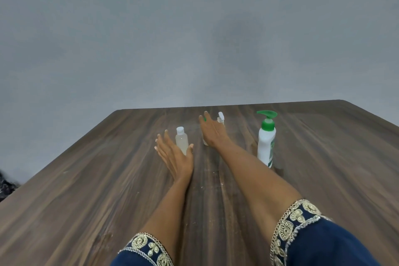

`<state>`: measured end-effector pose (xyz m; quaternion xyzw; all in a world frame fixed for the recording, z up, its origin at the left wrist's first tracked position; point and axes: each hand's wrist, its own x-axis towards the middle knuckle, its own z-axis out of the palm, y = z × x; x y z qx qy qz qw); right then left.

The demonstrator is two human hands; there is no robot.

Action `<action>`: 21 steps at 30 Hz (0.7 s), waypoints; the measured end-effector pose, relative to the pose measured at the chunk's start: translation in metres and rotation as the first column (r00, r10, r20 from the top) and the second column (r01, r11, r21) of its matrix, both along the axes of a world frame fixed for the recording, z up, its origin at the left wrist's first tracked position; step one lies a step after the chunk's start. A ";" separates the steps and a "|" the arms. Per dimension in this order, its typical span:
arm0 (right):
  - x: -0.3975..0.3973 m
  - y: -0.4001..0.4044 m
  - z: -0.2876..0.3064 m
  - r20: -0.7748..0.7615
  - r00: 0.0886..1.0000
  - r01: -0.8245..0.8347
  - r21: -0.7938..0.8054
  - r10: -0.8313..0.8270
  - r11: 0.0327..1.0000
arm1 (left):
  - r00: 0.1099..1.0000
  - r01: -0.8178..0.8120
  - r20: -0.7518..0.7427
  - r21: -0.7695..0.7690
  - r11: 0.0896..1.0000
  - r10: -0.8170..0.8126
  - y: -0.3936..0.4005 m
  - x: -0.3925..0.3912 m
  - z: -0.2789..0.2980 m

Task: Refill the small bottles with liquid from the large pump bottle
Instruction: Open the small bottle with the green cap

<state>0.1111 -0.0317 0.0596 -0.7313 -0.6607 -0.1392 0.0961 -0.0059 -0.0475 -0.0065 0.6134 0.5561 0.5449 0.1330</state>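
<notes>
The table (302, 179) is dark wood-grain, matt, with faint pale scuffs; the large pump bottle (266, 147) looks like smooth white plastic with a glossy green pump; the small bottle (182, 141) is clear, slightly cloudy plastic with a white cap; the sleeves (319, 242) are navy cloth edged with pale embroidered trim; the wall (194, 28) is flat matt grey.

Both forearms bare and stretched forward, dark blue sleeves (311, 242) with pale embroidered trim ending short of the wrists. Left hand (174, 157) turned on edge, fingers straight and slightly spread, thumb out to the right, holding nothing. Right hand (212, 131) reaching farther ahead, back of the hand up, fingers extended and pointing away; whether the fingertips are touching anything cannot be told, the palm side being hidden.
</notes>
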 end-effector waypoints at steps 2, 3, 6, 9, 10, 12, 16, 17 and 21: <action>0.003 0.003 -0.003 -0.018 1.000 -0.010 0.005 0.010 1.000 | 0.995 -0.022 -0.097 0.147 0.989 0.036 -0.002 -0.003 0.001; 0.004 0.003 -0.004 -0.034 0.999 -0.016 0.016 0.017 1.000 | 0.990 -0.019 -0.136 0.207 0.978 0.048 -0.003 -0.004 0.002; 0.009 -0.004 -0.003 -0.083 0.994 -0.063 0.044 0.067 0.997 | 0.978 0.008 -0.203 0.289 0.957 0.053 -0.007 -0.003 0.006; 0.010 -0.013 -0.001 -0.130 0.979 -0.137 0.144 0.156 0.980 | 0.971 0.082 -0.239 0.315 0.946 -0.004 -0.015 0.004 0.004; 0.010 -0.016 0.001 -0.163 0.972 -0.138 0.187 0.169 0.973 | 0.968 0.107 -0.249 0.311 0.944 -0.028 -0.018 0.008 0.003; 0.013 -0.025 0.002 -0.276 0.943 -0.110 0.271 0.186 0.956 | 0.968 0.137 -0.241 0.250 0.958 -0.075 -0.022 0.018 0.001; 0.024 -0.048 0.001 -0.424 0.889 -0.027 0.329 0.173 0.944 | 0.968 0.187 -0.176 0.042 0.982 -0.176 -0.035 0.036 0.008; 0.027 -0.052 -0.002 -0.447 0.882 0.000 0.319 0.150 0.948 | 0.966 0.193 -0.187 0.047 0.980 -0.181 -0.038 0.038 0.010; 0.034 -0.068 -0.004 -0.541 0.835 0.049 0.249 0.098 0.967 | 0.935 0.299 -0.187 -0.044 0.953 -0.302 -0.041 0.040 0.012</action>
